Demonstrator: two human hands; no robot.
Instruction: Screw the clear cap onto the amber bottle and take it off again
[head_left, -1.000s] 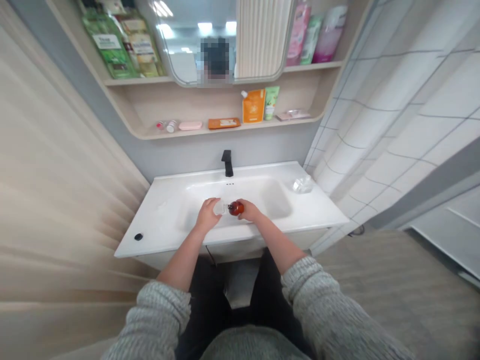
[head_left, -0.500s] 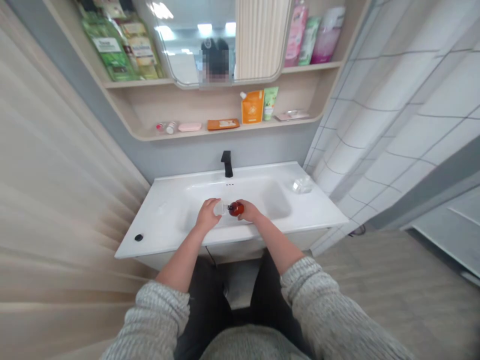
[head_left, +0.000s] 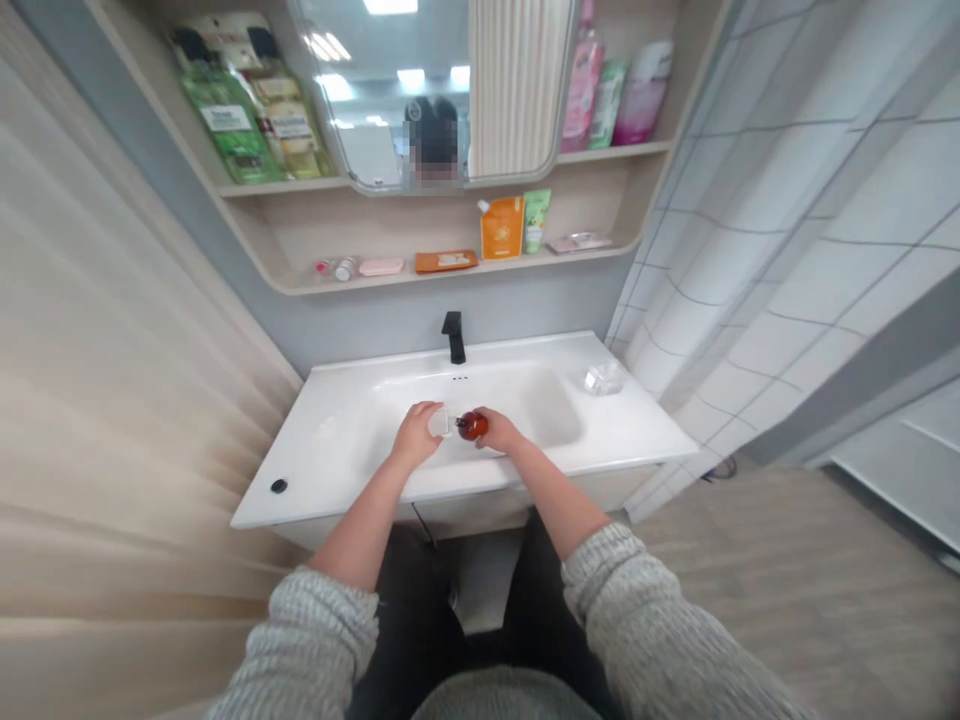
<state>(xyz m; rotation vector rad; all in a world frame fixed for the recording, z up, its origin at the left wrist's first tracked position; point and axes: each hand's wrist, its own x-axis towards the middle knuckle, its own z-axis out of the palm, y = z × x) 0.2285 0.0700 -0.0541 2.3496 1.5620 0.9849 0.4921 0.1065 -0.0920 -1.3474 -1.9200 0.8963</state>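
Note:
Over the near side of the white sink [head_left: 553, 400], my left hand [head_left: 414, 438] is closed around a small clear container [head_left: 442, 422]. My right hand [head_left: 498, 431] grips a reddish-brown bottle [head_left: 473, 427], its fingers wrapped on the right side. The bottle is tipped over to the left, and its narrow dark neck points at the mouth of the clear container. Whether the two touch, and whether any liquid is passing, is too small to tell. A black faucet [head_left: 454, 338] stands behind the hands.
A round black cap [head_left: 279, 486] lies on the counter's left front. Clear crumpled-looking plastic [head_left: 604, 378] sits at the counter's right. Above, a shelf holds an orange pouch [head_left: 502, 228], a green tube [head_left: 536, 221] and an orange packet [head_left: 446, 262]. A beige curtain [head_left: 112, 400] hangs left.
The camera view has tilted up slightly, so everything sits a little lower in the picture. Both hands keep their hold, with the bottle and container close together as before.

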